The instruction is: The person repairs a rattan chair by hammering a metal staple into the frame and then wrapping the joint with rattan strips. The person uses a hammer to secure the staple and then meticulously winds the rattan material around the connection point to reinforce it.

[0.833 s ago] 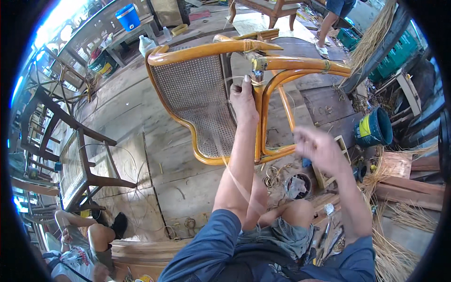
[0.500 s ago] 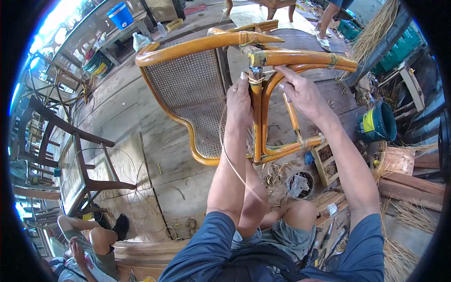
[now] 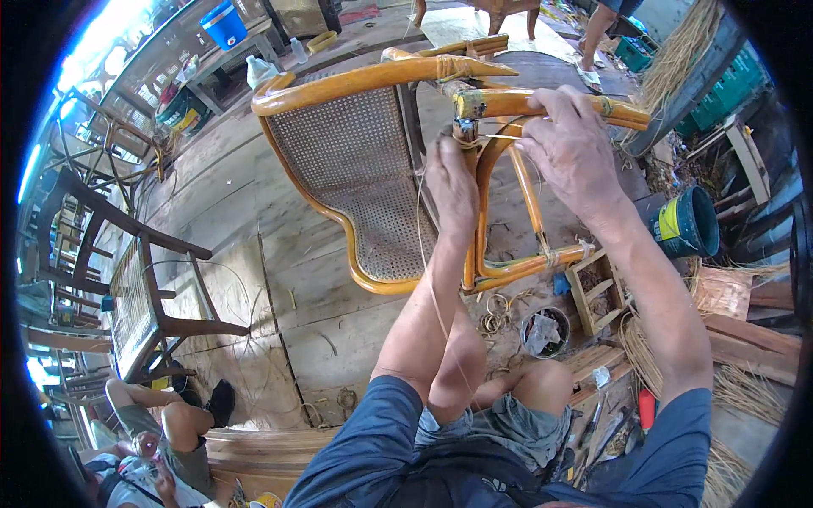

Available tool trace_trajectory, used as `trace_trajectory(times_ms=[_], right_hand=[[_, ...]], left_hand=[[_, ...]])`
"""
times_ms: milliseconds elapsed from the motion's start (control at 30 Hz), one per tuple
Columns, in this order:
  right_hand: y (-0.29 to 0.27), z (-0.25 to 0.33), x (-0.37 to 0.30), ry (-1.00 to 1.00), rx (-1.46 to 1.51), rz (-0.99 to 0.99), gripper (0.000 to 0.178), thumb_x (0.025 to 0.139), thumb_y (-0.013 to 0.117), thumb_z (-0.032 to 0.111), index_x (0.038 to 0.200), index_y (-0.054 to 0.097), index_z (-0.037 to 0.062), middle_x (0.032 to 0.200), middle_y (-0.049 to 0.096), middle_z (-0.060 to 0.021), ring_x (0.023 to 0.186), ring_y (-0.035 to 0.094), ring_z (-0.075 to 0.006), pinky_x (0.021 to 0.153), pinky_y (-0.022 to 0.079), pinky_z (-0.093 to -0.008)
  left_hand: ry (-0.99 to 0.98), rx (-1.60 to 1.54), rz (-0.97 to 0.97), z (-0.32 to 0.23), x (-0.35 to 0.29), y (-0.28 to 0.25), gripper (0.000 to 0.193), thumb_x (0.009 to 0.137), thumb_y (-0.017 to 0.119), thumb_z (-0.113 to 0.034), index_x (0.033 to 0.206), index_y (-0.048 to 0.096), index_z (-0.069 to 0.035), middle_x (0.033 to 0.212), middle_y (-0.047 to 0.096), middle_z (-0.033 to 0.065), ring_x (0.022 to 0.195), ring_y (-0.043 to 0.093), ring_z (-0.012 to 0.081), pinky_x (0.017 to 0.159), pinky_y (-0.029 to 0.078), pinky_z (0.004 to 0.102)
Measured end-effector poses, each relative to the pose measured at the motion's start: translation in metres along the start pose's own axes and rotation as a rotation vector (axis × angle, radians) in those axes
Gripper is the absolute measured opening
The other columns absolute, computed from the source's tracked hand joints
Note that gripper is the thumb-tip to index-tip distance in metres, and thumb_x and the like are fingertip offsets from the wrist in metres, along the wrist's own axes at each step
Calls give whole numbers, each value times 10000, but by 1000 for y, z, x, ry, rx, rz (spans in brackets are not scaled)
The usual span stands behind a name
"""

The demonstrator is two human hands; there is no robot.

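1. Your picture is bright, and the most light shows at the top left, where it glares plain white.
2. You can see shiny streaks on the smooth chair frame.
3. Your wooden floor has pale bright patches and soft shadows.
4. The far right looks darker to you.
5. Black fills your corners, and straight things bend and get fuzzy near the round edge.

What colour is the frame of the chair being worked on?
The chair frame is glossy orange-brown, best seen in the head view.
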State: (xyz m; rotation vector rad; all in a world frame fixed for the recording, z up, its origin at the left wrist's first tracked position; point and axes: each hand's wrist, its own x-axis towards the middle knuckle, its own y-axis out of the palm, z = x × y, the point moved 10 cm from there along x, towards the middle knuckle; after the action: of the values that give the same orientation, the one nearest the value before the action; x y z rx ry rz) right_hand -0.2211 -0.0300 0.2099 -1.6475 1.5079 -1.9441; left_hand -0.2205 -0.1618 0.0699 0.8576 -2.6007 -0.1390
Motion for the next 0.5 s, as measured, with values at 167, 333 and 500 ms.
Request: trace_trajectory(times_ms=[167,333,500], right_hand=[[38,-26,-8,397,665,355,180,848,603,181,829,628,4,787,629,-144,767,619,-297,681,486,-378],[24,-45,-11,347,487,362,210,853,591,197,867,639,-6,742,627,-189,709,637,-317,662,486,-387],[35,-62,-2,365,388,423,243,838,602,218,815,641,-21,719,622,-197,693,638,-301,638,479,-389]], left_hand=[[78,14,-16,4,-11,6,475,884,601,-84,1286,369,16,1105,557,120,993,538,161,881,437,283],[106,110,-19,-1,-16,10,460,896,586,-112,1304,414,13,1078,600,109,944,572,154,834,463,280],[93,108,-32,4,-14,3,496,899,579,-110,1348,397,-6,1074,608,104,952,568,154,842,455,273]])
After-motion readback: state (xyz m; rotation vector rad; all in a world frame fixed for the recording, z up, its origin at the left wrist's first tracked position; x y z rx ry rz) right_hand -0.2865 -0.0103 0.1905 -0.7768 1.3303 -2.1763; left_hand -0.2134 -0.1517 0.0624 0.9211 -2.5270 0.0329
